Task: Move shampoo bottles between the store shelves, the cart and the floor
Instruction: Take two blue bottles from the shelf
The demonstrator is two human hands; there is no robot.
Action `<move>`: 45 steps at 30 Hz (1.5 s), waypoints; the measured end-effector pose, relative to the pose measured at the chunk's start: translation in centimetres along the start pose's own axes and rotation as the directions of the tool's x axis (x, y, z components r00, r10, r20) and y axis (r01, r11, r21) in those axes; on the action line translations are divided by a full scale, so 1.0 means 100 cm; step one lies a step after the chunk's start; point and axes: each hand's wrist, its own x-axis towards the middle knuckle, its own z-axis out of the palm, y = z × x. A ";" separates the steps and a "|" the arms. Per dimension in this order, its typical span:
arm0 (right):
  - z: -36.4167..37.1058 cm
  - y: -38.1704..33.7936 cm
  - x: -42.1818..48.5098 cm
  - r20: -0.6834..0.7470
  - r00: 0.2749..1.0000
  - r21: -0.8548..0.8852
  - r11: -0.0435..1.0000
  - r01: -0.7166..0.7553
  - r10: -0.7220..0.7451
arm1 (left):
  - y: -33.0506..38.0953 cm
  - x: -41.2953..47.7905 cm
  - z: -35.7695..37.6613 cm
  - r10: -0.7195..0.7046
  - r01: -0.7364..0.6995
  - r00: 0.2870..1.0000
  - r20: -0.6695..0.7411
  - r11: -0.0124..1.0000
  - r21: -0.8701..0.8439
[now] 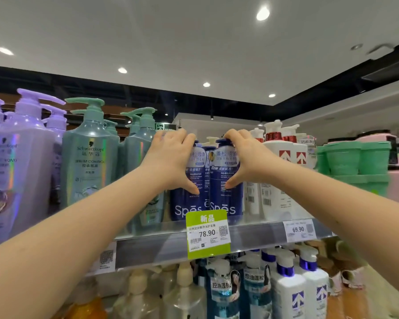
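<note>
Two dark blue Spes shampoo bottles stand side by side on the top shelf [258,231]. My left hand [171,157] grips the left blue bottle [184,203] near its top, fingers over the shoulder and thumb across the label. My right hand [247,157] grips the right blue bottle [224,199] the same way. Both bottles stand upright with their bases on the shelf. A third blue bottle shows in the gap behind them.
Teal pump bottles [88,157] and lilac pump bottles [21,162] crowd the shelf to the left, white bottles [279,176] to the right. A green 78.90 price tag [207,233] hangs on the shelf edge. Several more bottles [288,288] fill the shelf below. Green tubs [355,160] sit far right.
</note>
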 end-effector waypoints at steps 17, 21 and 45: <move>0.012 0.020 -0.036 0.108 0.973 0.660 0.717 -0.224 0.204 | 0.021 -0.038 0.015 -0.361 0.253 0.932 0.009 0.634 -0.731; 0.014 0.023 -0.037 0.137 0.967 0.714 0.655 -0.247 0.215 | 0.022 -0.036 0.011 -0.431 0.383 0.894 0.119 0.601 -0.702; -0.026 0.058 -0.223 0.305 0.950 0.879 0.403 -0.257 -0.060 | 0.135 -0.173 -0.132 -0.600 0.576 0.724 0.341 0.253 -0.777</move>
